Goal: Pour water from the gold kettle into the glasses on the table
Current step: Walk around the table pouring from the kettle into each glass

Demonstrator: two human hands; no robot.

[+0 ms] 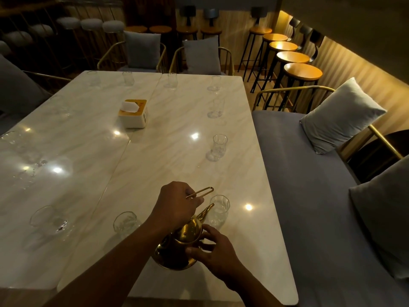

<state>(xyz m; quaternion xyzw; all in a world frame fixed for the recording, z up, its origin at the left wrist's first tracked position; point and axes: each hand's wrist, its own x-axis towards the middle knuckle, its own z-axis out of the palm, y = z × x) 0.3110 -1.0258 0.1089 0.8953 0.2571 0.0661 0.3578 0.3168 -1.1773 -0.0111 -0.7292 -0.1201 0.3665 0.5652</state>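
**Where the Spout Meets the Rim: Gold Kettle, Tilted**

Though the light is dim, the polished gold metal kettle (188, 232) reads clearly: round mirror-bright belly, flared base, slim curved spout, thin wire loop handle.

- Position: over the near right part of the white marble-patterned table (166, 151), tipped, with its spout tip at the rim of the clear faceted glass (219, 210) nearest that table's right edge. Whether water is running cannot be told.
- Left hand (177, 207): fingers curled round the wire handle, gripping it from above.
- Right hand (213, 254): fingers spread, resting against the kettle's belly.
- Other clear glasses stand along the table's edges, one (126, 222) at its near edge, one (219, 147) on its right edge.
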